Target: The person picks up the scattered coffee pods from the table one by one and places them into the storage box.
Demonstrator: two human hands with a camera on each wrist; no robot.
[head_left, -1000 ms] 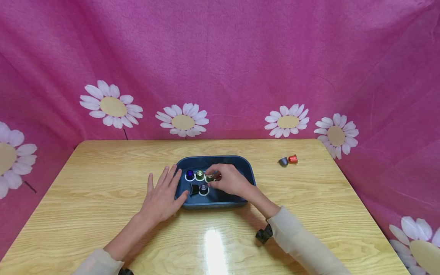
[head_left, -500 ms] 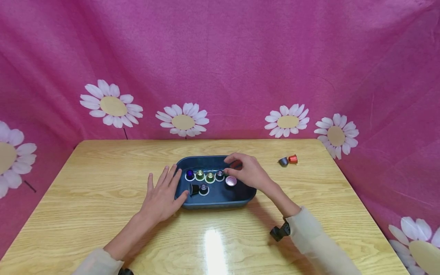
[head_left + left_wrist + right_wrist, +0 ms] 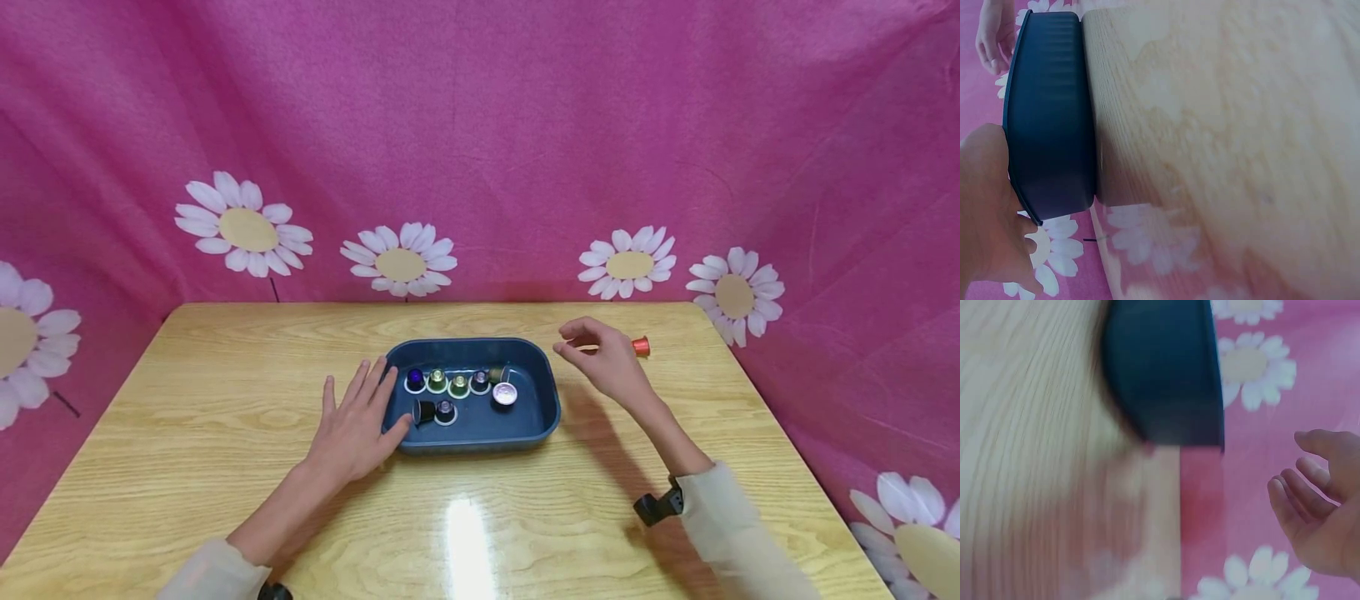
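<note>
A dark blue rectangular tray (image 3: 480, 446) holds several coffee capsules. Its back row has a blue capsule (image 3: 415, 380), two green ones, a purple one (image 3: 480, 381) and an olive one (image 3: 497, 375) on its side. A capsule with its pale pink lid up (image 3: 505, 394) lies in front of that. Nearer the front, a black capsule (image 3: 423, 412) is tipped over beside an upright dark one (image 3: 446, 411). My left hand (image 3: 352, 433) rests on the tray's left rim, fingers spread. Past the right rim, my right hand (image 3: 606, 362) hovers with loosely bent, parted fingers, holding nothing.
A red capsule (image 3: 641, 347) lies on the wooden table (image 3: 225, 400) just beyond my right hand, which hides the grey capsule beside it. A pink cloth (image 3: 510, 150) printed with daisies hangs behind the table and at its sides.
My right hand has left the capsules in the tray and moved right, out over the table. The purple, olive and pink-lidded capsules it covered are now visible. My left hand stays put.
</note>
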